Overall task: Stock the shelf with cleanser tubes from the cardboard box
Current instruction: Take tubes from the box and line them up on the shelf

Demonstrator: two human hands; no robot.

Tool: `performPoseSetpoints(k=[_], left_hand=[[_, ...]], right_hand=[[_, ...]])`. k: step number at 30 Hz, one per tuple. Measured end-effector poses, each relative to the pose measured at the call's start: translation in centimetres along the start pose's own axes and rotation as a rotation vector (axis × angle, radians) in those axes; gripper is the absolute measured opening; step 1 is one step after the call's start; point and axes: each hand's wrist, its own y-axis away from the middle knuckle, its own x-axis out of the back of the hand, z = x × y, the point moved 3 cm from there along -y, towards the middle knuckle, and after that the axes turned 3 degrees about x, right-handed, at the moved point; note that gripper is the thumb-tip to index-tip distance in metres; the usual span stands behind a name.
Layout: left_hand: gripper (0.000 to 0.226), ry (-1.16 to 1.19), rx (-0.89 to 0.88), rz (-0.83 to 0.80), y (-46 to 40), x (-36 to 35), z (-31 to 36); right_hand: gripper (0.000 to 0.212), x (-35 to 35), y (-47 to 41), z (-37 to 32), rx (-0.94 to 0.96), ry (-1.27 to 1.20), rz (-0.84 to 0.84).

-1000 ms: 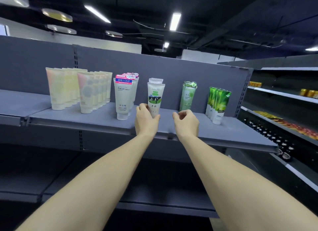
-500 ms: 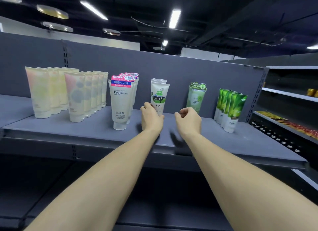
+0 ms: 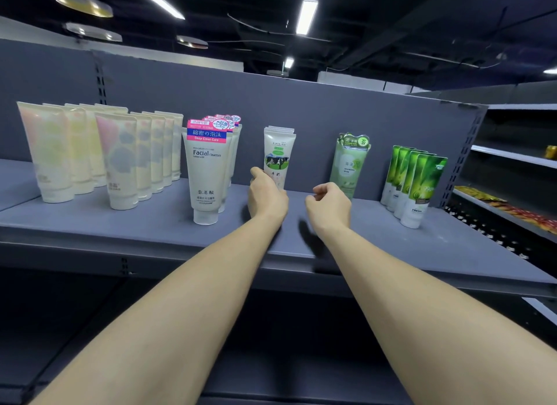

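the grey shelf (image 3: 90, 223) holds rows of tubes. the left hand (image 3: 266, 198) holds the cow tube (image 3: 278, 156), three in its row. the right hand (image 3: 330, 207) is curled, holding nothing, beside one pale green tube (image 3: 349, 163).

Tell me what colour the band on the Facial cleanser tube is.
Blue band edged in pink, head view.

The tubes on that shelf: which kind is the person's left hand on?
The white tube with the cow picture, front of the middle stack. The left hand holds its lower part; every other group stands untouched, and the right hand holds nothing.
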Motion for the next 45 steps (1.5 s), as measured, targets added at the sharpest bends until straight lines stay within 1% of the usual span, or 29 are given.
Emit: performPoseSetpoints(k=[3,7,12,16,23,29,31,34,36,39,41,45], left_hand=[[0.043,-0.002,-0.009,0.009,0.0,-0.1,-0.1],[0.047,0.004,-0.014,-0.014,0.0,0.1,-0.2],[0.060,-0.014,0.015,-0.058,0.6,1.0,-0.9],[0.067,-0.099,-0.006,-0.070,1.8,2.3,-1.1],[0.057,-0.173,-0.065,-0.069,4.9,4.2,-0.6],[0.046,-0.165,-0.120,-0.056,7.9,5.3,-0.5],[0.040,-0.164,-0.143,-0.013,9.5,6.2,-0.8],[0.033,-0.269,-0.220,0.146,12.4,7.8,-1.3],[0.029,-0.305,-0.250,0.208,14.5,8.8,-2.0],[0.026,-0.310,-0.223,0.215,17.9,9.7,-3.8],[0.028,-0.328,-0.186,0.185,20.3,9.9,-5.5],[0.036,-0.375,-0.073,0.050,24.9,9.1,-9.1]], right_hand=[[0.022,-0.1,0.0,-0.1,-0.006,0.007,0.000],[0.021,0.1,0.4,-0.2,-0.006,0.005,-0.008],[0.019,0.7,1.6,-0.4,-0.018,0.000,-0.017],[0.021,1.7,2.6,-0.7,-0.029,0.004,-0.013],[0.030,3.4,5.8,-0.7,-0.040,-0.005,-0.015],[0.031,5.7,8.8,-0.1,-0.051,-0.041,0.055],[0.028,6.6,10.3,0.3,-0.039,-0.067,0.086],[0.024,8.1,12.6,0.7,-0.041,-0.098,0.105],[0.024,9.1,14.2,1.3,-0.059,-0.104,0.084],[0.028,10.0,16.9,2.9,-0.098,-0.108,0.030],[0.032,10.2,18.9,4.3,-0.122,-0.103,-0.014],[0.041,10.1,23.2,7.4,-0.176,-0.088,-0.108]])
